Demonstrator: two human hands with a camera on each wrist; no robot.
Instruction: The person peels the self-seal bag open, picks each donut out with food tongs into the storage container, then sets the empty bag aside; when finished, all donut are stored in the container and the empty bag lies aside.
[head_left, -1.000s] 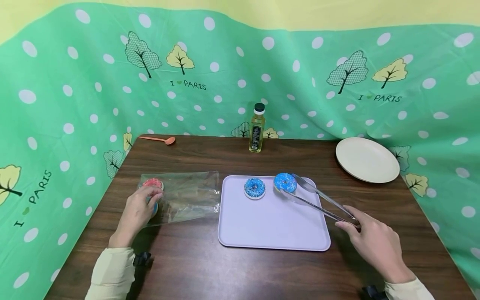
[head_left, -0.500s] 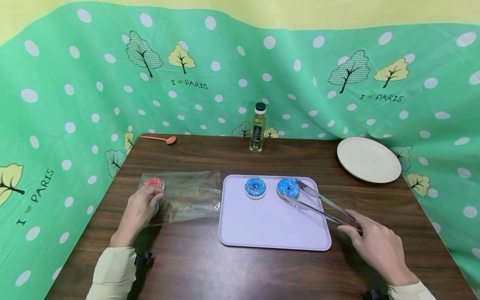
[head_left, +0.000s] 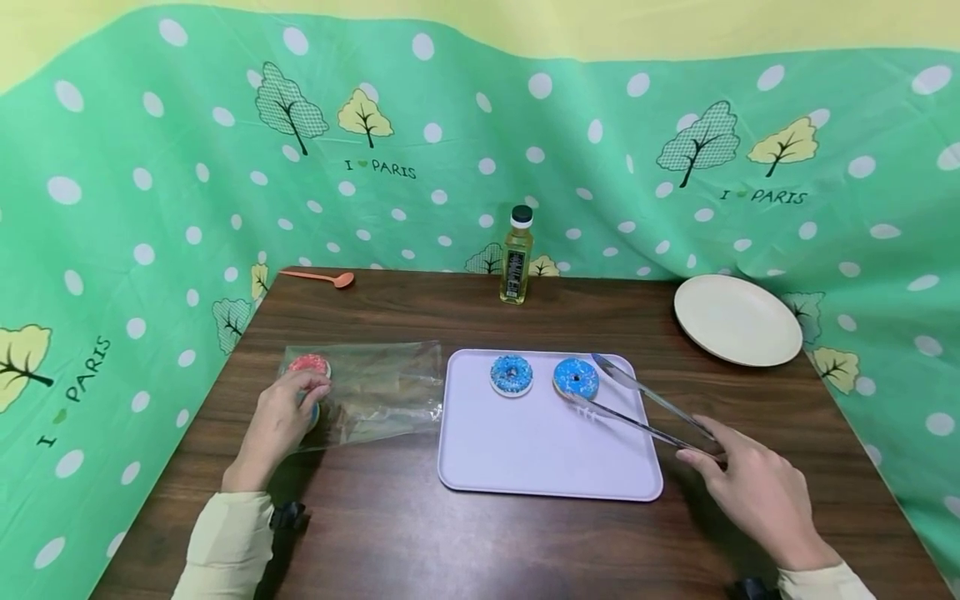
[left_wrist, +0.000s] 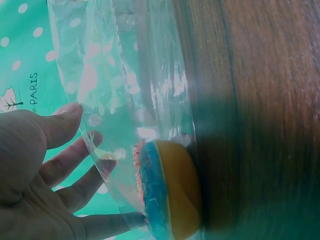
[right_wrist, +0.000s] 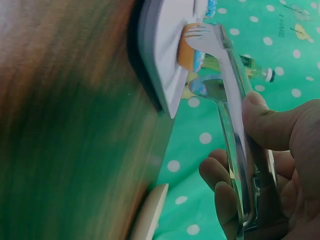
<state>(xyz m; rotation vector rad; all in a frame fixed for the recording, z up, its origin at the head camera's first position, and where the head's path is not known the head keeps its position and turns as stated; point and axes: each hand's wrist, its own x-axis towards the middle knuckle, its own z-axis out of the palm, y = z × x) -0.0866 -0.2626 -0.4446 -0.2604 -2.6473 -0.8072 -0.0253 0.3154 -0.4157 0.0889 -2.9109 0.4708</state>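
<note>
Free tray front (head_left: 517,467) (tongs (head_left: 622,377) at right)

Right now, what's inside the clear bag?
Inside the clear bag are a pink donut and a blue donut. The left hand partly covers both in the head view; anything directly beneath is hidden.
</note>
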